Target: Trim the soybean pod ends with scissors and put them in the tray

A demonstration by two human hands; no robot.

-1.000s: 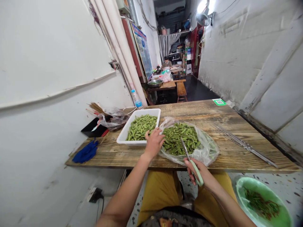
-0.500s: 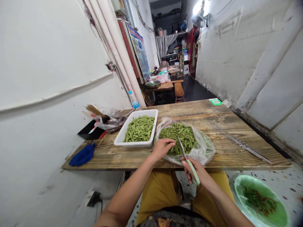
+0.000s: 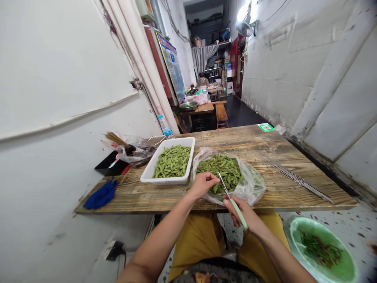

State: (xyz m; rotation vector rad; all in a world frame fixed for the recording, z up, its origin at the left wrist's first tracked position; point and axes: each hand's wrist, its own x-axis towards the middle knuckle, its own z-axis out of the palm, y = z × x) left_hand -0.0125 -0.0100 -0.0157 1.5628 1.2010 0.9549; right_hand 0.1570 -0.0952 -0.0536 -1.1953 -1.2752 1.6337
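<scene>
My right hand (image 3: 238, 210) is closed round the pale green handles of a pair of scissors (image 3: 225, 186), whose blades point up and away over the pods. Just left of the blade tips, my left hand (image 3: 203, 184) pinches with thumb and forefinger what looks like a single edamame pod, mostly hidden by the fingers. Beneath both hands lies a clear plastic bag (image 3: 249, 192), spread open and heaped with edamame pods (image 3: 226, 167). To the left stands a white plastic tub (image 3: 191, 157) holding many more green pods.
On the table's left lie a blue cloth (image 3: 101, 194), a black box (image 3: 110, 165) and bagged skewers; a water bottle (image 3: 166, 127) stands behind the tub. Metal skewers (image 3: 297, 179) lie right. A green lined basin (image 3: 324, 249) holds trimmings on the floor. Another person (image 3: 202, 81) sits far back.
The scissor blades have come closer to my left fingertips, and their handles look closer together. My left hand stays over the bag, and the whole view has shifted slightly.
</scene>
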